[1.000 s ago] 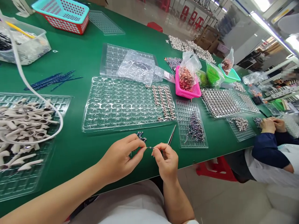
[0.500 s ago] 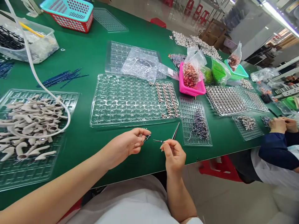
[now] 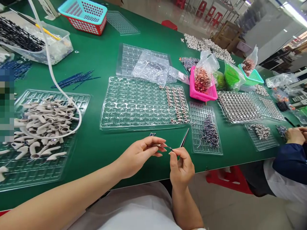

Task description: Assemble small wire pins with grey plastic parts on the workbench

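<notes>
Near the table's front edge, my left hand (image 3: 141, 155) pinches a small pale part (image 3: 157, 145) between thumb and fingers. My right hand (image 3: 182, 164) pinches a thin wired piece (image 3: 169, 148), whose fine end reaches the left fingertips. Whether the two pieces touch is too small to tell. Metal tweezers (image 3: 184, 138) lie just behind my right hand. Small dark pieces (image 3: 152, 134) rest on the table behind my left hand. Beyond them lies a clear tray (image 3: 134, 110), with small pale round parts (image 3: 177, 103) in its right-hand columns.
Left: a tray of beige curved parts (image 3: 48, 124), a white cable (image 3: 49, 60) and a clear bin (image 3: 61, 48). Right: a tray of wired pieces (image 3: 209, 131) and a pink basket (image 3: 203, 94). Another person's hand (image 3: 295, 135) is at far right.
My left hand has moved right, away from the small dark pieces, and now meets the right hand's wired piece. The whole view has shifted slightly, with things appearing further right.
</notes>
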Motion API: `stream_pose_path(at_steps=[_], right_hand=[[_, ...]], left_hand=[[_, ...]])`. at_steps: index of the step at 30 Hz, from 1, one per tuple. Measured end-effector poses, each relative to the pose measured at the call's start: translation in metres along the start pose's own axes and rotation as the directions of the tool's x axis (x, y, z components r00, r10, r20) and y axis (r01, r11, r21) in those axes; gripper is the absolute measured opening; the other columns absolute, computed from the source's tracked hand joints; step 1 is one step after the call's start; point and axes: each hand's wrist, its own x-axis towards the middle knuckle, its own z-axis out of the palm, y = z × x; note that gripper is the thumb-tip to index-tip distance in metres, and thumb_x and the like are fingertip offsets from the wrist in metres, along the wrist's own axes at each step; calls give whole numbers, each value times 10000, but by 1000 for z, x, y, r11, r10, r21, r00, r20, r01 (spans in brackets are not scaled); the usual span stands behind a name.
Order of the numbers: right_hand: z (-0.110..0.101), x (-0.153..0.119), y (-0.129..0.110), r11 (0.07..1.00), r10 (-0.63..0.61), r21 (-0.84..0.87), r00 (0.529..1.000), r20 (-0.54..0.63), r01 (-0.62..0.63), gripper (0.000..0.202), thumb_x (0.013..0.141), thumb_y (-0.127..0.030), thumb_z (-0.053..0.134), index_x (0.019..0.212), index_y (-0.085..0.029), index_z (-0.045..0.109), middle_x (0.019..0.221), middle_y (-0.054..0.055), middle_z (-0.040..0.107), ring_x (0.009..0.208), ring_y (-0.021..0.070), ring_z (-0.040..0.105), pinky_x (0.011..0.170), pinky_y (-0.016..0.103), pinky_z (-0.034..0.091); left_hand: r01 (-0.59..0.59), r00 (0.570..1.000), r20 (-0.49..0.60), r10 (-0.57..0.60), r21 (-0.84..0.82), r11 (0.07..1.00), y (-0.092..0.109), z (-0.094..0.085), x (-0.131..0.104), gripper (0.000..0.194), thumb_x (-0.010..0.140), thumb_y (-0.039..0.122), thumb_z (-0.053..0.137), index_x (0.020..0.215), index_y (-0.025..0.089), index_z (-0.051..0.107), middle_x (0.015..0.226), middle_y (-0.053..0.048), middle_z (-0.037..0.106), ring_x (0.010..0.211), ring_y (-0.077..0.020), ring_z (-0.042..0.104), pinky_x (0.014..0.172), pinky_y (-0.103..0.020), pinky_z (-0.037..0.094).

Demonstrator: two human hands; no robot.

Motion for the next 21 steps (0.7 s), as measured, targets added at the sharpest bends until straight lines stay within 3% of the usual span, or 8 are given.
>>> stream_pose_path(at_steps=[14, 21], right_hand=[[1, 2, -3, 998, -52, -40, 997, 57, 54, 152, 893, -137, 624, 1003, -243, 622, 830, 14, 665, 702, 143, 633, 531, 249, 485], [2, 2, -5, 996, -82, -32, 993, 86, 85, 187, 884, -112, 634, 1012, -247, 615, 834, 15, 675, 721, 146, 633, 577, 271, 503]], left_hand=[[41, 999, 8, -40, -53, 998, 0, -3, 0, 327, 914, 359, 631, 1188, 181, 607, 1156, -106, 682, 1066, -241, 665, 911, -381, 552], [41, 999, -10, -42, -101, 994, 1, -3, 0, 336, 899, 354, 664, 1185, 188, 604, 1140, -94, 671, 1076, -241, 655, 902, -374, 551]])
